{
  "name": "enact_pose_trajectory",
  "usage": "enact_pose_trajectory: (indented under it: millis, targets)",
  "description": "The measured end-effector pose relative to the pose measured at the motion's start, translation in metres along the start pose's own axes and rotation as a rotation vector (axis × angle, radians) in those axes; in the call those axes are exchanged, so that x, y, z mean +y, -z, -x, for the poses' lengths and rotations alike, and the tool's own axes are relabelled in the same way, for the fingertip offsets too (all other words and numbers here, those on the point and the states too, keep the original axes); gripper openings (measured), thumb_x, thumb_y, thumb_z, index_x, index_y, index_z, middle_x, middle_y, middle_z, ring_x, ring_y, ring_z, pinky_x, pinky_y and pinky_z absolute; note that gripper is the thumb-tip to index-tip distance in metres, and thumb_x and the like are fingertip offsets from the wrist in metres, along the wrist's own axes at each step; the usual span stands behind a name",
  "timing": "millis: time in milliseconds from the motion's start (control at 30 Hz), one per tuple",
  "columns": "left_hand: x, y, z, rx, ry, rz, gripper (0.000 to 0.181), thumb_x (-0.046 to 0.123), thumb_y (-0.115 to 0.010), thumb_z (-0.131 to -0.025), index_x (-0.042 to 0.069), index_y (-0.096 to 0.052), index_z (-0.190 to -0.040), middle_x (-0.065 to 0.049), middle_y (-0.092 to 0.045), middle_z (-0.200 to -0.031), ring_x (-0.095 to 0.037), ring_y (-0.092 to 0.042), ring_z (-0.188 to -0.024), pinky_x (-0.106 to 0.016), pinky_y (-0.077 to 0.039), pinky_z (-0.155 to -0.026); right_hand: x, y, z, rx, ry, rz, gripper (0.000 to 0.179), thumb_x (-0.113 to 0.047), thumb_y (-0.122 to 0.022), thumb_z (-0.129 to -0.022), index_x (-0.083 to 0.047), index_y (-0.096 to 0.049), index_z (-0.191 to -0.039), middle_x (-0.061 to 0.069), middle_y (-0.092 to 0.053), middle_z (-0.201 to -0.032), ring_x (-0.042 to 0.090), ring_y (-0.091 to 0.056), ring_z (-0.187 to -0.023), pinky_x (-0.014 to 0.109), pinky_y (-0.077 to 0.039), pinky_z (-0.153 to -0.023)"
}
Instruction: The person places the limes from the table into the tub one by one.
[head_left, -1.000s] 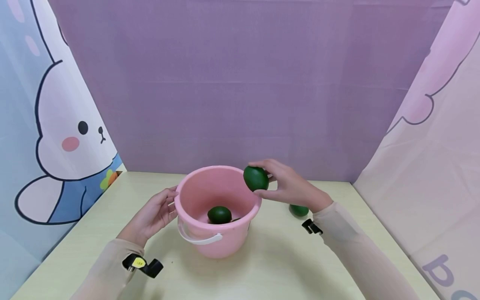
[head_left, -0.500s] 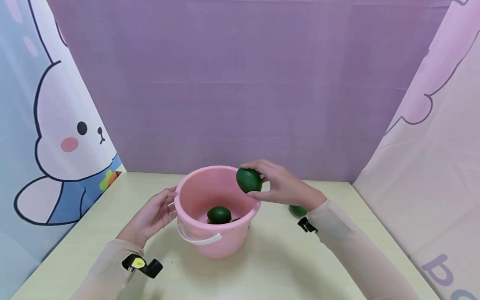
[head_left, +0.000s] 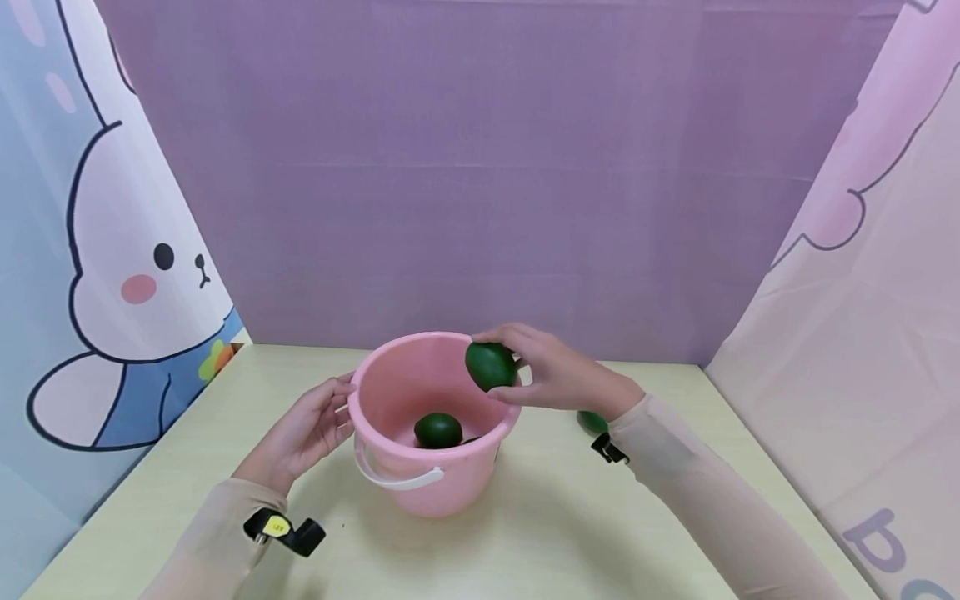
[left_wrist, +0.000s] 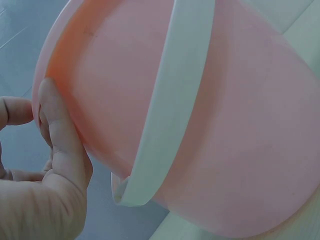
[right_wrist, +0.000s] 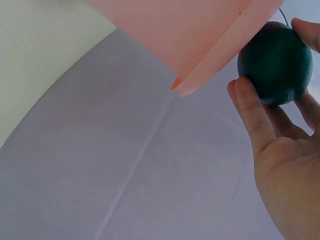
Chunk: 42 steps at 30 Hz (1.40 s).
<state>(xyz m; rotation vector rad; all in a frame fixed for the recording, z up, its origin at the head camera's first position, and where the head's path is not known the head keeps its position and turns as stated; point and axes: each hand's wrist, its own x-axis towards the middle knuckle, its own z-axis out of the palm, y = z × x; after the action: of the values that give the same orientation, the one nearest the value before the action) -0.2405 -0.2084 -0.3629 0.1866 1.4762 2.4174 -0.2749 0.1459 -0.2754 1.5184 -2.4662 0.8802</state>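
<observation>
My right hand (head_left: 551, 367) holds a dark green avocado (head_left: 491, 367) between thumb and fingers, over the right side of a pink bucket's rim. In the right wrist view the same avocado (right_wrist: 275, 62) overlaps the rim's edge. The pink bucket (head_left: 442, 487) stands upright with its white handle (head_left: 401, 482) hanging at the front. My left hand (head_left: 311, 433) grips the bucket's rim at the left, the thumb tucked just under it in the left wrist view. Inside the bucket lies another avocado (head_left: 438, 430), with a dark sliver of something beside it, mostly hidden by the front rim.
On the pale table (head_left: 547, 533), one more avocado (head_left: 592, 422) lies to the right of the bucket, partly hidden by my right wrist. A purple cloth wall (head_left: 480, 183) rises behind the table, with printed cloth panels at both sides.
My right hand has carried the avocado left and slightly down, from the bucket's right rim to over its opening. The left hand and the bucket stay in place.
</observation>
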Motion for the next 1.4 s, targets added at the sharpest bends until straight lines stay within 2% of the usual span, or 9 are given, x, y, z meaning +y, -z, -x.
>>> enact_pose_trajectory:
  millis: [367,633,833,900,1067,1400]
  targets:
    - [0.000,-0.001,0.000,0.016,0.003,-0.016,0.034,0.017,-0.048,-0.105,0.007,-0.044,-0.137,-0.007,-0.056,-0.121,-0.011,-0.062,-0.094,-0.018,-0.058,-0.077,0.000,-0.004,-0.003,-0.017,-0.039,0.041,0.064,-0.021,-0.080,-0.086,-0.014,-0.050,-0.143,-0.001,-0.054,-0.130,0.012,-0.057,-0.099,0.027,-0.058,-0.077]
    - [-0.001,-0.002,0.000,0.024,0.007,-0.020,0.037,0.017,-0.048,-0.105,0.007,-0.042,-0.140,-0.007,-0.056,-0.122,-0.011,-0.062,-0.095,-0.018,-0.058,-0.077,0.001,-0.007,-0.004,-0.042,-0.074,0.047,0.065,-0.022,-0.080,-0.087,-0.014,-0.049,-0.143,0.000,-0.054,-0.133,0.014,-0.058,-0.105,0.028,-0.058,-0.083]
    - [-0.001,-0.002,0.000,0.031,0.010,-0.022,0.037,0.017,-0.048,-0.105,0.008,-0.042,-0.140,-0.007,-0.055,-0.123,-0.011,-0.062,-0.095,-0.018,-0.058,-0.077,0.003,-0.005,-0.003,-0.054,-0.089,0.043,0.065,-0.032,-0.077,-0.089,-0.016,-0.048,-0.145,0.003,-0.054,-0.138,0.021,-0.056,-0.122,0.043,-0.054,-0.096]
    - [-0.001,-0.002,0.000,0.027,0.006,-0.029,0.039,0.017,-0.047,-0.105,0.007,-0.040,-0.141,-0.007,-0.055,-0.123,-0.011,-0.061,-0.096,-0.018,-0.058,-0.077,0.003,-0.005,-0.003,-0.054,-0.091,0.046,0.064,-0.035,-0.076,-0.089,-0.015,-0.049,-0.144,0.003,-0.054,-0.138,0.024,-0.054,-0.124,0.047,-0.054,-0.097]
    - [-0.001,-0.003,-0.002,0.024,0.004,-0.039,0.041,0.017,-0.048,-0.105,0.006,-0.039,-0.143,-0.008,-0.054,-0.125,-0.012,-0.061,-0.097,-0.017,-0.057,-0.076,0.005,-0.005,0.000,-0.062,-0.117,0.042,0.064,-0.037,-0.076,-0.089,-0.017,-0.049,-0.144,-0.002,-0.054,-0.138,0.027,-0.054,-0.124,0.046,-0.055,-0.096]
    - [-0.003,-0.003,-0.003,0.021,0.009,-0.030,0.035,0.017,-0.047,-0.105,0.008,-0.044,-0.138,-0.008,-0.054,-0.122,-0.011,-0.061,-0.094,-0.017,-0.058,-0.075,0.011,-0.003,0.006,-0.055,-0.112,0.059,0.061,-0.030,-0.076,-0.090,-0.016,-0.050,-0.144,0.005,-0.055,-0.140,0.025,-0.051,-0.128,0.041,-0.049,-0.103]
